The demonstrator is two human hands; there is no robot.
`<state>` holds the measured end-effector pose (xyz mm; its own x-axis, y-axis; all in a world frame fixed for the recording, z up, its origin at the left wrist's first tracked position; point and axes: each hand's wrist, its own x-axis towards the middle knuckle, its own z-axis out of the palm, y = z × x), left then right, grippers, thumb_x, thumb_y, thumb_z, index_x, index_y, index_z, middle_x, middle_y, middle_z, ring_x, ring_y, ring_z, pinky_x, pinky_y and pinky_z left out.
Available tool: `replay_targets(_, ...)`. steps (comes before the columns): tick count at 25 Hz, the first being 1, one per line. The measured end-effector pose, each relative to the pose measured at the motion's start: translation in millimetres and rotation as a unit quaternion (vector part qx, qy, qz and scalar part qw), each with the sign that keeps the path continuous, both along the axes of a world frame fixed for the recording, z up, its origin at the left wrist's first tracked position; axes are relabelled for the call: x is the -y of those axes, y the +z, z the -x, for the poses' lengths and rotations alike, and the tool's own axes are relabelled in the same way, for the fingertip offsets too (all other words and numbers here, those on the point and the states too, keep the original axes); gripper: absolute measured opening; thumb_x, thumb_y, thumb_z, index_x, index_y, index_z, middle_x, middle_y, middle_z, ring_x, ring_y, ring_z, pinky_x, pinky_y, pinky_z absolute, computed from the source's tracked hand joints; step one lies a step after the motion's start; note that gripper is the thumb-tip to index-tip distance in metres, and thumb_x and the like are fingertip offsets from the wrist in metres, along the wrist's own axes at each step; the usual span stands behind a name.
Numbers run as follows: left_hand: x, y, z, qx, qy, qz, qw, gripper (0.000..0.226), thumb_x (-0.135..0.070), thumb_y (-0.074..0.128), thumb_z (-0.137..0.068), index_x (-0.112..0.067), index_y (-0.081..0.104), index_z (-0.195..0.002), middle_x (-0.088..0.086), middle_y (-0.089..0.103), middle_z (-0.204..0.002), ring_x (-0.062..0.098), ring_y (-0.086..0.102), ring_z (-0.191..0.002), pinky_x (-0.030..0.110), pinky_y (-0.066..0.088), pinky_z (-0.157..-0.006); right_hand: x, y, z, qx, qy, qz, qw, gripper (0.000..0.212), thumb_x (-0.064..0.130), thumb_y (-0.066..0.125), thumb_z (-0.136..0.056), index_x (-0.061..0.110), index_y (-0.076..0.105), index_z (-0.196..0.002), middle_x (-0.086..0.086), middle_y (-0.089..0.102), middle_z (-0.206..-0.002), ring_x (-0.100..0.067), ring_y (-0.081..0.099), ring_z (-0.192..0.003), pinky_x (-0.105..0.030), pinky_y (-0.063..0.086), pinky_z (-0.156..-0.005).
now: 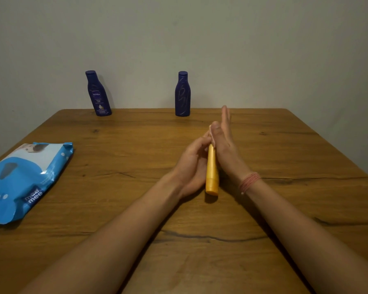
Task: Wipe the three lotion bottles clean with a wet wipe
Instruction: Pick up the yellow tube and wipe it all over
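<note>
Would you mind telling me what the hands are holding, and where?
An orange bottle, sandwiched along its sides: left hand curls round it, right hand lies flat against it.

Orange lotion bottle (211, 170) lying lengthwise mid-bench, cap end toward viewer, held between both hands. Wet wipe (211, 135) barely visible at its far end. Two dark blue bottles upright at far edge: labelled one (98, 94) left, other (182, 94) centre, well apart.

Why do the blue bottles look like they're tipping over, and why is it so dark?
Head view: the wide lens bends things, so the left blue bottle seems to lean; dim room light leaves soft shadows under the yellow bottle and hands; no glare.
</note>
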<state>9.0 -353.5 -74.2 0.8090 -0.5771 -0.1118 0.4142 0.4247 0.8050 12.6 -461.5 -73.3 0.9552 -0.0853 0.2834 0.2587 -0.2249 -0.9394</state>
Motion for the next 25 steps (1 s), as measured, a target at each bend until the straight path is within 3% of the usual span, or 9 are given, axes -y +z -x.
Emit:
replay_targets(2,0,0,-4,0.057,-0.015,-0.018,0.998,0.055,-0.027,0.056,-0.097,-0.03,0.039,-0.15,0.011,0.047,-0.149,0.027,0.047,-0.135,0.051,0.034,-0.115,7,2,-1,-0.034,0.023,-0.092,0.995,0.067,0.066,0.04,-0.088,0.055,0.007,-0.146,0.011,-0.001,-0.163,-0.024,0.017,-0.147,-0.06,0.03,-0.111)
replay_targets(4,-4,2,-6,0.141,0.034,-0.112,0.983,0.069,-0.022,0.064,-0.094,-0.033,0.031,-0.153,0.005,0.047,-0.148,0.023,0.053,-0.129,0.048,0.045,-0.108,8,3,0,-0.061,0.054,-0.16,0.984,0.064,0.052,0.049,-0.093,0.049,0.017,-0.148,0.005,0.019,-0.16,-0.024,0.035,-0.14,-0.053,0.04,-0.107)
replay_targets(7,-12,4,-10,0.315,0.181,-0.301,0.882,0.092,-0.021,0.072,-0.087,-0.032,0.013,-0.157,0.002,0.051,-0.145,0.014,0.059,-0.12,0.037,0.054,-0.097,6,5,4,-0.093,0.101,-0.239,0.961,0.055,0.027,0.047,-0.1,0.031,0.026,-0.15,-0.009,0.053,-0.136,-0.019,0.063,-0.11,-0.04,0.055,-0.091)
replay_targets(9,-16,4,-12,0.358,0.195,-0.335,0.849,0.095,-0.023,0.073,-0.087,-0.032,0.01,-0.157,0.002,0.052,-0.144,0.014,0.059,-0.118,0.036,0.056,-0.094,7,7,5,-0.095,0.111,-0.259,0.955,0.051,0.025,0.046,-0.1,0.027,0.031,-0.149,-0.011,0.058,-0.127,-0.022,0.067,-0.104,-0.038,0.058,-0.084)
replay_targets(13,-16,1,-15,0.286,0.095,-0.257,0.918,0.087,-0.008,0.068,-0.088,-0.032,0.018,-0.155,-0.002,0.047,-0.144,0.016,0.059,-0.118,0.038,0.057,-0.093,13,4,1,-0.057,0.05,-0.227,0.971,0.046,0.027,0.043,-0.101,0.026,0.035,-0.146,-0.006,0.056,-0.135,-0.022,0.064,-0.11,-0.034,0.058,-0.081)
replay_targets(17,-9,-7,-15,0.205,0.038,-0.232,0.95,0.055,-0.018,0.066,-0.089,-0.028,0.045,-0.139,0.008,0.056,-0.133,0.027,0.062,-0.115,0.05,0.054,-0.096,16,2,0,0.032,-0.059,0.04,0.997,0.041,0.027,0.038,-0.103,0.027,0.042,-0.144,0.0,0.045,-0.147,-0.009,0.054,-0.119,-0.031,0.052,-0.093)
replay_targets(19,-7,-10,-11,0.161,0.012,-0.154,0.975,0.04,-0.017,0.051,-0.098,-0.022,0.047,-0.137,0.014,0.059,-0.132,0.031,0.061,-0.118,0.05,0.051,-0.1,13,0,-2,0.064,-0.038,0.144,0.987,0.046,0.036,0.034,-0.103,0.027,0.034,-0.149,0.003,0.026,-0.158,-0.008,0.031,-0.139,-0.034,0.035,-0.11)
replay_targets(22,-5,-12,-7,0.053,-0.011,0.021,0.998,0.049,-0.033,0.031,-0.105,-0.013,0.035,-0.15,0.017,0.051,-0.144,0.029,0.051,-0.133,0.048,0.037,-0.114,10,-4,-6,0.057,0.0,0.231,0.971,0.065,0.054,0.025,-0.097,0.03,0.006,-0.155,0.011,-0.008,-0.162,-0.005,0.0,-0.147,-0.039,0.012,-0.119)
replay_targets(25,-5,-11,-8,0.007,0.053,0.073,0.996,0.057,-0.049,0.024,-0.105,-0.015,0.04,-0.149,0.013,0.052,-0.146,0.027,0.049,-0.135,0.046,0.033,-0.116,0,-8,0,0.067,0.038,0.345,0.936,0.065,0.055,0.017,-0.099,0.03,-0.008,-0.153,0.01,-0.019,-0.16,-0.003,-0.017,-0.146,-0.041,-0.002,-0.122)
